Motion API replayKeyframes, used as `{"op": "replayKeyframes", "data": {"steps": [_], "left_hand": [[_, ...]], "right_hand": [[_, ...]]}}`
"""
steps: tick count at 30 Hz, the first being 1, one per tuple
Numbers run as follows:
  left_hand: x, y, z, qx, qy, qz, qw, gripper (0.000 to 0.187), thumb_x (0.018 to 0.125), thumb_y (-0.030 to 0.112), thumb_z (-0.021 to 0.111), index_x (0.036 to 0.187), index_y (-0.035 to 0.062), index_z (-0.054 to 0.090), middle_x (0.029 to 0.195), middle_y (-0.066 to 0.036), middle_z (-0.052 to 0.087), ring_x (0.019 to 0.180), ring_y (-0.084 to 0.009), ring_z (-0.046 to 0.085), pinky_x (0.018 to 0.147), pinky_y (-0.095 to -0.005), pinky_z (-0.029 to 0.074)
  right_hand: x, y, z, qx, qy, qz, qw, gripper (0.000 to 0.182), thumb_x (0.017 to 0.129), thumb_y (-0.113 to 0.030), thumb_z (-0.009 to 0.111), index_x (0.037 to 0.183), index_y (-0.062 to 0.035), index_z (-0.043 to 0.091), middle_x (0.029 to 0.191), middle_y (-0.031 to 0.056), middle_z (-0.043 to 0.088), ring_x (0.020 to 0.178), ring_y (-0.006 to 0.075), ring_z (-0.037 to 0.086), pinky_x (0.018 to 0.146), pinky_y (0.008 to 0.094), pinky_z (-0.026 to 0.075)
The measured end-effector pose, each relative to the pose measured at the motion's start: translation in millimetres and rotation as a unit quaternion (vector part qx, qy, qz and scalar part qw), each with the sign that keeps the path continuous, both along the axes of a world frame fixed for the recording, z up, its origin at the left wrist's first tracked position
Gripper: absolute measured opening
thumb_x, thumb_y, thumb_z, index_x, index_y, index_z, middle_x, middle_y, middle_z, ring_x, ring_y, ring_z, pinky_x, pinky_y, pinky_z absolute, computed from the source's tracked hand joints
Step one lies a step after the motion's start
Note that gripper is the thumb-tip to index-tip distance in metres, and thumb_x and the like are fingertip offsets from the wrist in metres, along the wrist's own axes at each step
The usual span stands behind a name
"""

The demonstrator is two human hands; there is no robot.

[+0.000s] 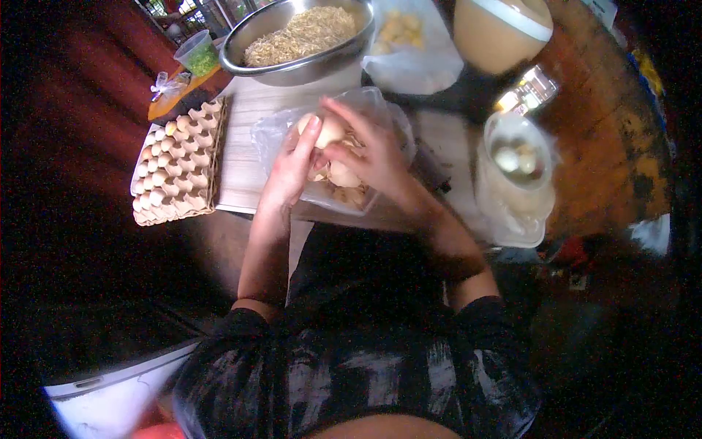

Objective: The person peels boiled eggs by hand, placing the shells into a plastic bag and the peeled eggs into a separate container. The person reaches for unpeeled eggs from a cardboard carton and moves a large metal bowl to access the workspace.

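Note:
A pale brown egg (330,132) is between my two hands, above a clear plastic bag (270,132) on the table. My left hand (294,162) grips it from the left, thumb lying along its side. From the right, my right hand (374,150) curves around the same egg, fingers over the top and thumb below. Broken eggshells (349,196) and a rounded pale piece (342,175) lie in the bag under my hands. Whether the held egg still has its shell is too blurred to tell.
Left stands an egg carton (197,161) with several eggs. Behind are a steel bowl (292,73) of shredded food, a green-filled tub (196,55), a bag of yellowish pieces (417,69) and a tan container (493,40). A clear tub (512,208) with whitish eggs is right.

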State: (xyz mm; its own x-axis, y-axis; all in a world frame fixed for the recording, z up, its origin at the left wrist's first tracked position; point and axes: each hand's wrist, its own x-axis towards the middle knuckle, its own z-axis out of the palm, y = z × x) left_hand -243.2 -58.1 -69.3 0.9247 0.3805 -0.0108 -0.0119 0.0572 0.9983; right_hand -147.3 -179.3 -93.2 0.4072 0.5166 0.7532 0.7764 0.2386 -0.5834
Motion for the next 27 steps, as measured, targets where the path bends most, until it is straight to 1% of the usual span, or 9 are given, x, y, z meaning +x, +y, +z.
{"op": "replayKeyframes", "data": {"steps": [2,3,5,8,15,21,24,26,27], "left_hand": [[2,-8,-2,0.011,-0.019,-0.003,1.0,0.043,0.092,0.045,0.046,0.108,0.0055,0.053,0.085,0.0,0.056,0.069,-0.0056,0.049,0.059,-0.0184,0.038],[3,-11,-3,0.023,-0.04,-0.004,0.999,0.042,0.091,0.045,0.049,0.105,0.0062,0.054,0.083,0.002,0.055,0.069,-0.003,0.046,0.057,-0.0167,0.035],[4,-14,-2,0.006,-0.039,-0.002,0.999,0.042,0.091,0.045,0.049,0.107,0.0063,0.053,0.084,0.003,0.054,0.07,-0.0025,0.046,0.058,-0.0166,0.035],[5,-20,3,-0.014,-0.034,0.014,0.999,0.042,0.091,0.044,0.05,0.109,0.0063,0.053,0.085,0.003,0.054,0.072,-0.0021,0.046,0.059,-0.0165,0.036],[6,-16,0,0.015,-0.031,0.02,0.999,0.043,0.09,0.043,0.052,0.112,0.0053,0.052,0.085,0.002,0.054,0.07,-0.0025,0.048,0.057,-0.015,0.037],[7,-14,-2,0.013,-0.018,0.036,0.999,0.043,0.089,0.043,0.054,0.108,0.004,0.054,0.082,0.001,0.054,0.064,-0.0026,0.046,0.052,-0.0157,0.035],[10,-17,-4,0.005,-0.026,0.064,0.998,0.044,0.089,0.043,0.055,0.109,0.0039,0.054,0.079,0.001,0.055,0.06,-0.0025,0.044,0.05,-0.0161,0.033],[12,-11,-12,0.015,-0.028,0.059,0.998,0.043,0.089,0.043,0.055,0.109,0.0042,0.054,0.077,0.001,0.055,0.059,-0.0025,0.044,0.049,-0.0163,0.032],[13,-8,-15,0.025,-0.03,0.055,0.998,0.043,0.088,0.042,0.055,0.109,0.0044,0.054,0.076,0.001,0.056,0.058,-0.0025,0.044,0.048,-0.0165,0.032]], "right_hand": [[-2,2,0,0.042,0.062,0.049,0.996,0.053,0.08,-0.017,0.067,0.127,-0.003,0.046,0.121,0.0154,0.056,0.109,0.028,0.055,0.091,0.0368,0.043],[-1,2,0,0.042,0.062,0.049,0.996,0.053,0.08,-0.017,0.067,0.127,-0.003,0.046,0.121,0.0154,0.056,0.109,0.028,0.055,0.091,0.0368,0.043],[2,0,-2,0.0,0.044,0.054,0.998,0.051,0.084,-0.016,0.062,0.129,-0.0014,0.042,0.124,0.0157,0.054,0.113,0.028,0.052,0.095,0.0369,0.04],[3,1,-5,0.0,0.034,0.053,0.998,0.048,0.087,-0.015,0.058,0.13,-0.0008,0.041,0.126,0.0165,0.052,0.116,0.0284,0.051,0.098,0.0366,0.038],[1,-1,-1,-0.001,0.053,0.065,0.996,0.045,0.089,-0.013,0.054,0.13,-0.0005,0.041,0.128,0.0168,0.05,0.117,0.0285,0.05,0.097,0.0359,0.039],[-1,-1,0,-0.014,0.047,0.042,0.998,0.044,0.089,-0.012,0.053,0.13,-0.0002,0.042,0.127,0.0179,0.051,0.114,0.0294,0.052,0.095,0.0343,0.041],[2,2,-5,0.006,0.02,0.026,0.999,0.043,0.089,-0.013,0.052,0.13,-0.0013,0.043,0.125,0.0185,0.052,0.108,0.031,0.055,0.09,0.0362,0.043],[4,2,-6,-0.013,-0.004,-0.011,1.0,0.041,0.089,-0.015,0.052,0.128,-0.0038,0.046,0.121,0.0177,0.055,0.1,0.0329,0.058,0.086,0.0384,0.045],[4,2,-6,-0.013,-0.004,-0.011,1.0,0.041,0.089,-0.015,0.052,0.128,-0.0038,0.046,0.121,0.0177,0.055,0.1,0.0329,0.058,0.086,0.0384,0.045]]}}
